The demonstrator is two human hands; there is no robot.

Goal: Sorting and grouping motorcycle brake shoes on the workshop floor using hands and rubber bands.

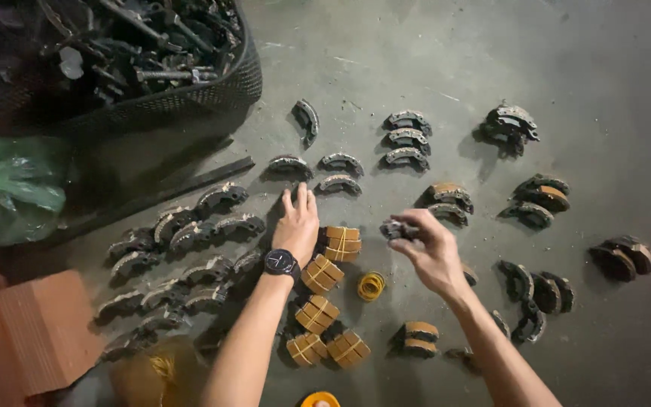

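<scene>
1. a black mesh basket (pixel 190 94) of dark metal parts sits at eleven o'clock on the grey floor (pixel 612 60).
2. the left hand (pixel 297 218), flat and open with fingers together, rests on the floor, holding nothing.
3. the right hand (pixel 432 245) pinches a small curved brake shoe (pixel 395 229), at three o'clock from the left hand.
4. a bundle of yellow rubber bands (pixel 371 286) lies between the forearms.

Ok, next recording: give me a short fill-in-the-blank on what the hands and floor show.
1. The right hand holds one curved brake shoe off the ____.
2. The watch sits on the ____ wrist.
3. The coil of rubber bands is ____ in colour.
4. The black mesh basket holds dark ____ parts.

Missing: floor; left; yellow; metal
</scene>
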